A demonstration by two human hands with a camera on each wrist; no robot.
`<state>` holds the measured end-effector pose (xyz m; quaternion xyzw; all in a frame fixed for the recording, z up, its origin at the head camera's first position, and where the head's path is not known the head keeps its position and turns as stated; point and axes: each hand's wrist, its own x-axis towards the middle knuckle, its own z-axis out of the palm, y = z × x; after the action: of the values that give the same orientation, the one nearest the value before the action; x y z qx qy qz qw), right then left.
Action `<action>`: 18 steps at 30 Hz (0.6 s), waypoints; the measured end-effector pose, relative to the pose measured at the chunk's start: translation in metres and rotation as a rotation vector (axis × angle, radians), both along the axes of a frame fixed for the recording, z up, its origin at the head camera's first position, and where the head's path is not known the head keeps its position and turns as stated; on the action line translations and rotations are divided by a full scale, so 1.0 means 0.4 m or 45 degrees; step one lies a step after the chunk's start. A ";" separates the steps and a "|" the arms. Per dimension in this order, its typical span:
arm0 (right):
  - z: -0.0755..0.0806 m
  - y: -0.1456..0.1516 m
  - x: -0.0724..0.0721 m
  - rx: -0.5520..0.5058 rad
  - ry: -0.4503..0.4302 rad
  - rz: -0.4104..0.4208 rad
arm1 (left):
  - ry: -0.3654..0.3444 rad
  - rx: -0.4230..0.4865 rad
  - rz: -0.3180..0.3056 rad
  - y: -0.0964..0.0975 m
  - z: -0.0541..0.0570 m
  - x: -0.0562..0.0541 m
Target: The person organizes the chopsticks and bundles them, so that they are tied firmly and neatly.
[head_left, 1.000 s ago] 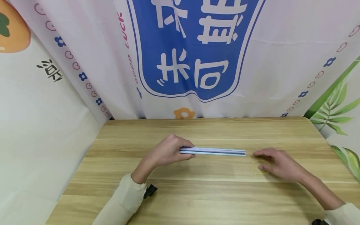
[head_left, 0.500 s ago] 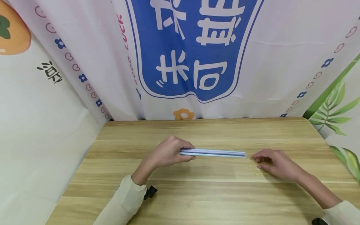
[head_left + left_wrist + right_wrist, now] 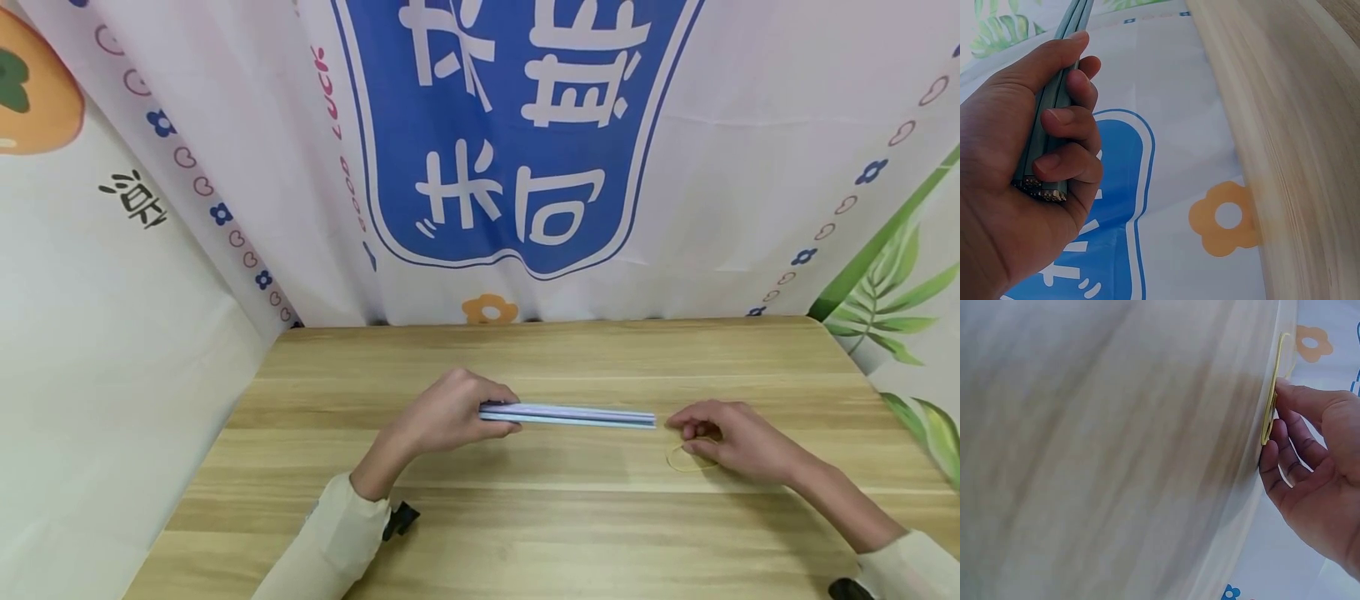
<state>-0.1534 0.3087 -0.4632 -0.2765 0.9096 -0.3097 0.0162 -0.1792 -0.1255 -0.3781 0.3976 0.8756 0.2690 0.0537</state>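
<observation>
My left hand [image 3: 446,412] grips one end of a bundle of slim, straight pale-blue sticks that look like chopsticks [image 3: 585,415]. The bundle points to the right, roughly level. In the left wrist view, fingers and thumb wrap round the chopsticks [image 3: 1044,125], whose near ends are square and gold-brown. Just right of the bundle's free end, my right hand [image 3: 738,442] pinches a thin yellow rubber band [image 3: 681,469]. The right wrist view shows the rubber band [image 3: 1274,369] at the thumb tip, with the other fingers curled close by; some of the band is hidden.
Both hands work over a light wooden table [image 3: 525,533]. A printed curtain [image 3: 720,208] with a blue sign hangs along its back edge. A white cloth [image 3: 90,375] borders the left side, and leaf-patterned cloth [image 3: 885,292] the right.
My right fingers have drawn together on the rubber band, and the right hand has shifted slightly left. The left hand keeps its grip on the chopsticks. The head view has tilted up a little.
</observation>
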 end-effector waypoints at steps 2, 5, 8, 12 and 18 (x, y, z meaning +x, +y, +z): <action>0.000 0.001 0.001 0.005 -0.007 0.004 | -0.004 0.002 0.000 0.000 -0.003 0.000; 0.002 0.001 0.001 0.009 -0.005 0.004 | -0.013 0.008 0.001 0.001 -0.004 0.000; 0.001 0.003 0.001 0.010 0.006 0.012 | -0.015 0.007 0.006 0.002 -0.003 0.000; 0.000 0.002 0.005 0.027 0.037 0.034 | -0.013 -0.003 0.009 0.003 -0.004 -0.001; 0.019 -0.005 0.018 -0.003 0.016 -0.028 | -0.015 -0.009 0.009 0.000 -0.002 -0.001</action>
<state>-0.1464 0.3068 -0.4555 -0.2684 0.9123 -0.3091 0.0069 -0.1796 -0.1255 -0.3791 0.3927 0.8777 0.2683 0.0593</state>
